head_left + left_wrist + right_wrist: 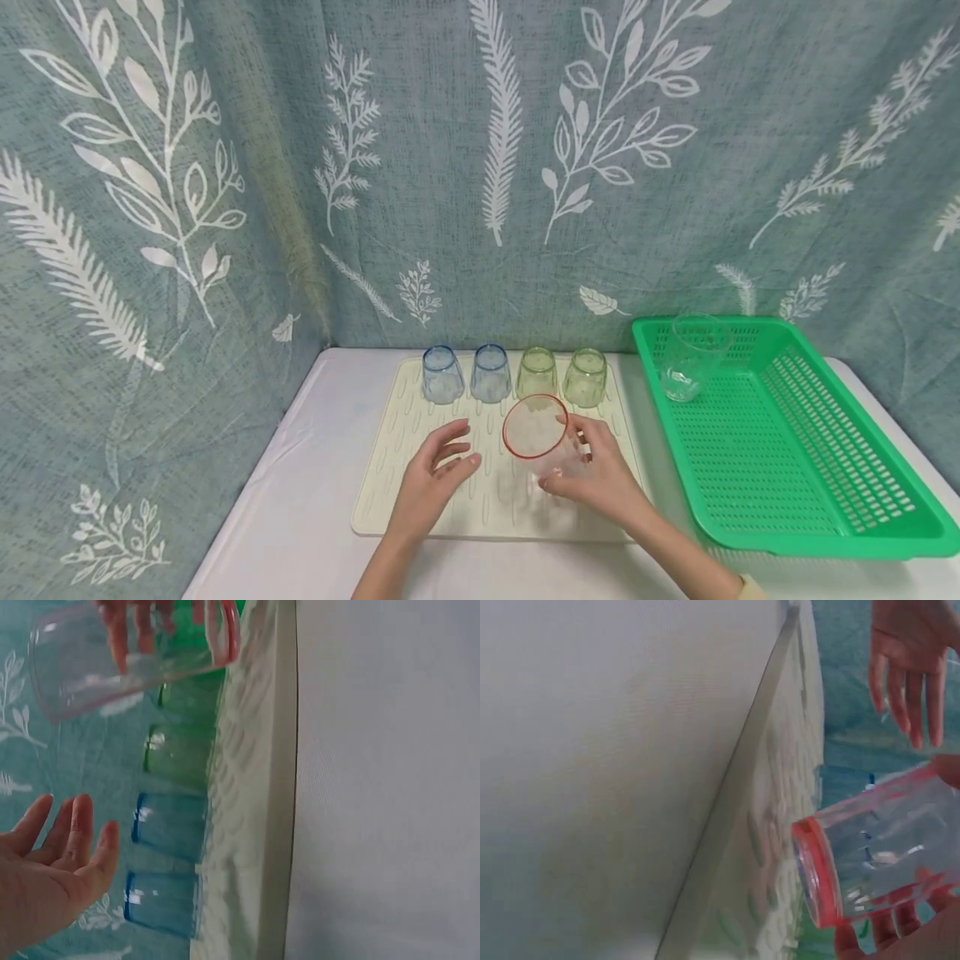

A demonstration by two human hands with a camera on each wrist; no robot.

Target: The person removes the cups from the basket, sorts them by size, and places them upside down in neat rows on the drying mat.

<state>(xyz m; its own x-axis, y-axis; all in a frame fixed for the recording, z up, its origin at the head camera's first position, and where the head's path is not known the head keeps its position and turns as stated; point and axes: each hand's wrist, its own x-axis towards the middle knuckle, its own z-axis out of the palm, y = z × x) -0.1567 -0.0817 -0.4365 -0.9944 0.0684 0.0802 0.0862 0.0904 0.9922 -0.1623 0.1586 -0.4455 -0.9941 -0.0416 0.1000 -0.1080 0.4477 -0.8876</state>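
Note:
My right hand (596, 471) grips a clear drinking glass (558, 460) with a red rim, holding it over the cream ribbed drying mat (382, 475). The glass is tilted, rim up toward the head view, with its thick reddish base (817, 874) toward the mat in the right wrist view. My left hand (435, 479) stays to the left of the glass, fingers relaxed and apart from it, holding nothing. Along the mat's back edge stand two blue glasses (442, 377) and two green glasses (585, 379), narrow ends up.
A green plastic basket (675, 467) stands on the right, with another clear glass (686, 367) leaning in its back left corner. A white cloth (300, 500) covers the table. Behind hangs a teal leaf-patterned curtain (435, 167).

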